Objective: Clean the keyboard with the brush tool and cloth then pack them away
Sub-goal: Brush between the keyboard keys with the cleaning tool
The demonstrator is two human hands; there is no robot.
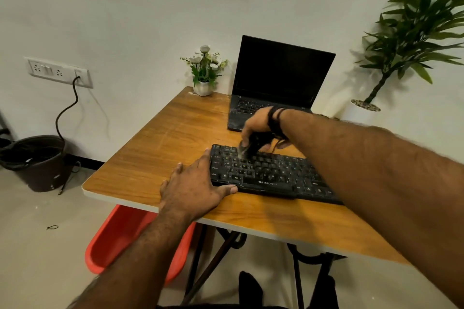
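Observation:
A black keyboard [271, 175] lies on the wooden table [155, 158], dusty between its keys. My left hand [195, 188] rests flat on the table against the keyboard's left end, fingers straight, thumb along its front edge. My right hand [258, 128] hovers over the keyboard's upper left rows and grips a dark brush tool [247, 149], blurred, with its pale bristle tip down on the keys. A black cord hangs from that hand. No cloth is in view.
An open black laptop [278, 83] stands behind the keyboard, with a small white flower pot [203, 88] to its left. A red tub [120, 238] sits under the table's left edge. On the floor at left stands a dark bin [40, 163]; a large potted plant [411, 40] is at right.

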